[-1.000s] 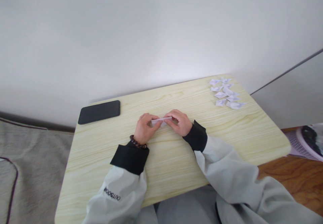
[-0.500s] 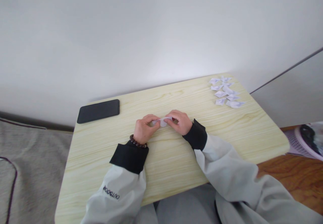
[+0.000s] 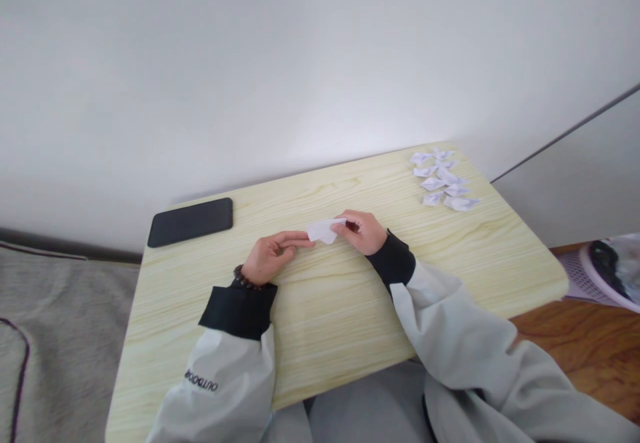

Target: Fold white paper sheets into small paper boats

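Note:
A small folded piece of white paper (image 3: pixel 321 230) is held above the middle of the wooden-topped table (image 3: pixel 345 323). My right hand (image 3: pixel 364 230) pinches its right end between thumb and fingers. At the paper's left end, my left hand (image 3: pixel 273 254) has its fingers stretched out, with the fingertips touching or just behind the edge. The left thumb is apart from the paper. A dark bead bracelet (image 3: pixel 245 278) circles my left wrist.
Several folded white paper pieces (image 3: pixel 445 180) lie grouped at the table's back right. A black phone (image 3: pixel 191 222) rests at the back left. The white wall (image 3: pixel 300 63) runs along the back edge. A pink basket (image 3: pixel 580 273) stands right of the table.
My left hand has let go of its pinch on the paper, drawn left and straightened its fingers. More of the paper shows now, still pinched by my right hand.

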Tool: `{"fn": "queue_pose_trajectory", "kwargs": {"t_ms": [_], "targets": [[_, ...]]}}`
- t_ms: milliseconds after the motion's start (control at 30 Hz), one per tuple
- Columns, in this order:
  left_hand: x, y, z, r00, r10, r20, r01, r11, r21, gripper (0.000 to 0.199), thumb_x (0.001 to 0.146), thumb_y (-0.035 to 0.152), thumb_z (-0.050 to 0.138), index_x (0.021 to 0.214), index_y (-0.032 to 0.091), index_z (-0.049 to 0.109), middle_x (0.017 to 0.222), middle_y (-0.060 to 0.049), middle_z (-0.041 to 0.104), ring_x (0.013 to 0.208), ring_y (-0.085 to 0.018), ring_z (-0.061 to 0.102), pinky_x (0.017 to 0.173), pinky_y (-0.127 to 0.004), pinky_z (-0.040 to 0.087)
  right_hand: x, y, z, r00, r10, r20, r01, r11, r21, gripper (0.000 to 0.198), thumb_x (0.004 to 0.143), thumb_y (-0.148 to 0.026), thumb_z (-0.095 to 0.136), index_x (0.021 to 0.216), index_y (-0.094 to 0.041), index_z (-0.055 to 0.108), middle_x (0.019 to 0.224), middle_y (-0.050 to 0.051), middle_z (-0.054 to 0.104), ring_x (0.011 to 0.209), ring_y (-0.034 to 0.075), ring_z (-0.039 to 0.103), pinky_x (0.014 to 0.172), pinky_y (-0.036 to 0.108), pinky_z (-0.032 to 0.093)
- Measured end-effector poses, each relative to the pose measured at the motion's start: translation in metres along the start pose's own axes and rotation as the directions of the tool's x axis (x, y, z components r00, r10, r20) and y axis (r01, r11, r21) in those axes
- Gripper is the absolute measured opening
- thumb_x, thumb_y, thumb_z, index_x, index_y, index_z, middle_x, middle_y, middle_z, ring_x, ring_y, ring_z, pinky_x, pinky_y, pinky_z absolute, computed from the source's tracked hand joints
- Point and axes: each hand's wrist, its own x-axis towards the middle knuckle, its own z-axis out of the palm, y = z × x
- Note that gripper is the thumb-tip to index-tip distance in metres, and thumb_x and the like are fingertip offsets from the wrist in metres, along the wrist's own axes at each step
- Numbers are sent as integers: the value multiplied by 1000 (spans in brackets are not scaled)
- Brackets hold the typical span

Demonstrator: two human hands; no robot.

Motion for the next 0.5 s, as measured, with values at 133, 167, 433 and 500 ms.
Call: {"fn": "queue_pose_trajectory", "kwargs": {"t_ms": [133,167,433,500], "targets": [[0,0,-1,997,67,-45,-71,994,-82,26,69,25,53,92,14,57,98,-10,69,96,-23,63,85,-34,49,0,0,0,1000,-14,14,14,999,29,25,85,-35,54,83,-13,66,71,3,63,58,10,50,55,22,38],[0,0,-1,996,78,-47,-82,992,-93,23,69,25,54,90,14,56,98,-10,69,95,-23,63,83,-33,49,0,0,1,1000,-13,16,12,999,41,25,84,-35,54,82,-13,66,70,3,62,58,10,50,55,22,37],[3,3,17,987,58,-153,-40,992,117,29,78,40,56,88,14,64,75,-4,68,65,-15,60,60,-24,45,-3,-5,7,998,-47,42,48,999,-21,25,83,-35,53,73,-14,62,59,-1,54,53,9,43,52,21,34],[4,6,20,984,59,-166,-22,975,221,30,78,42,55,81,14,67,68,-3,67,58,-13,56,54,-23,42,-4,-4,11,996,-80,46,83,995,-59,24,82,-34,53,71,-15,61,60,0,55,53,10,45,52,22,35]]}}
